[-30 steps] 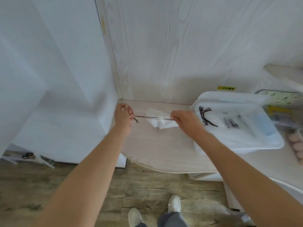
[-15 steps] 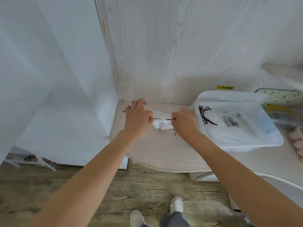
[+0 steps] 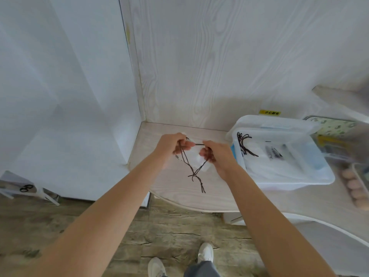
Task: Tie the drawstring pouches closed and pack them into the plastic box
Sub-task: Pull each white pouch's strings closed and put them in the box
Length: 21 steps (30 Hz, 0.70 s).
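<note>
pouch: small white fabric drawstring pouch [image 3: 194, 156] held just above the pale wood-grain tabletop [image 3: 179, 188], between both hands, left of the box; kept raised probably so the cords hang free for tying
cord: thin dark brown drawstring cord [image 3: 191, 168], two strands dropping from the hands and crossing below the pouch, tails trailing toward the near table edge; crossing looks like the start of a knot, not yet pulled tight
left hand: left hand [image 3: 171, 144], fingers curled, pinching one cord strand at the pouch mouth
right hand: right hand [image 3: 215, 154], fingers curled round the other strand, short taut stretch of cord between the hands
box: clear rectangular plastic box [image 3: 295, 182] just right of the hands, lid off, pouches with dark cords already inside; placed near for an easy drop-in
step: tying, packing of this pouch pending
</note>
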Available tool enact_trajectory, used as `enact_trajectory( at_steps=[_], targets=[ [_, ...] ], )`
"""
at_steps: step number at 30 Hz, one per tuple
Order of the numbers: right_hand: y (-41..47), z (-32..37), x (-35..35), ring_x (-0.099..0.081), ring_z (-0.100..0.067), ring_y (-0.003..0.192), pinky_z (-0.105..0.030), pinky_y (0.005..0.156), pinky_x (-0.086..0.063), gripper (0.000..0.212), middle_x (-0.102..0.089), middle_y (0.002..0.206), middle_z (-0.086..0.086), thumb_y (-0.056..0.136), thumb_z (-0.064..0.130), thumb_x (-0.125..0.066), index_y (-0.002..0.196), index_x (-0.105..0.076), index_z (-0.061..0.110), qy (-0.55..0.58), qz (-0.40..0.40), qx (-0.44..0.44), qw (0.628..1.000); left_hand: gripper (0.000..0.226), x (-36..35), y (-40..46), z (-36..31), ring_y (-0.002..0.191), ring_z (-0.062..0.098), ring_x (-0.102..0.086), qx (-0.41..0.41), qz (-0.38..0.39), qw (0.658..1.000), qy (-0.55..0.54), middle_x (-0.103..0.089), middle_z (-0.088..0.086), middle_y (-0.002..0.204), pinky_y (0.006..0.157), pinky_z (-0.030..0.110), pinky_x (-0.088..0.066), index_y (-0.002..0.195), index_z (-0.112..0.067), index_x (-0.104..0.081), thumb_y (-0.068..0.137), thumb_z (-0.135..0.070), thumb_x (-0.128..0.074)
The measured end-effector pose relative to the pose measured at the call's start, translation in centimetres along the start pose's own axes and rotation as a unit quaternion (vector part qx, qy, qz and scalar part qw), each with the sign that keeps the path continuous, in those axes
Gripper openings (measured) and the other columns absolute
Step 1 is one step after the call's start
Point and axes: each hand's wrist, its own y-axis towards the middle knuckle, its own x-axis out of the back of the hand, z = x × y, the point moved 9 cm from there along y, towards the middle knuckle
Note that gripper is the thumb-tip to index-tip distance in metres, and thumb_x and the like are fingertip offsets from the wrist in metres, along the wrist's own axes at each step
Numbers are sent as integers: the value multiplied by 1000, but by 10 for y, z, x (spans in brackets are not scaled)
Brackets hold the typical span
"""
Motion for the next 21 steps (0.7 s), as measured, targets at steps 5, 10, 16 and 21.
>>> enact_trajectory(
  at_steps=[5, 10, 16, 21],
  targets=[
    [-14, -3, -11, -68, -10, 68, -17, 58, -49, 22, -73, 79, -2, 95, 13, -45, 80, -61, 9, 188, 101, -21, 977, 19, -10, -6, 11, 85, 12, -67, 18, 51, 982, -180, -73, 3, 91, 78, 22, -43, 76, -14, -52, 94, -16, -47],
    [-26, -8, -31, -70, -13, 83, -16, 64, -53, 19, -72, 91, -9, 94, 5, -47, 95, -65, 1, 217, 160, -6, 963, 22, -21, -11, 10, 104, 13, -61, -4, 85, 971, -223, -66, 4, 113, 85, 21, -47, 88, -10, -60, 98, -20, -42],
    [-34, -10, -47, -70, -16, 81, -19, 72, -56, 16, -70, 87, -11, 94, 5, -48, 94, -63, -1, 285, 173, -15, 943, 24, -30, -14, 2, 109, 10, -59, -11, 92, 958, -270, -65, 2, 116, 88, 16, -44, 94, -8, -65, 98, -19, -44],
    [-40, -5, -49, -68, -18, 82, -24, 84, -54, 17, -69, 79, -8, 94, 5, -48, 85, -62, 1, 243, 192, -1, 951, 24, -29, -12, 2, 110, 7, -59, -16, 69, 971, -230, -68, -3, 108, 71, 15, -48, 95, -11, -65, 97, -25, -45]
  ],
)
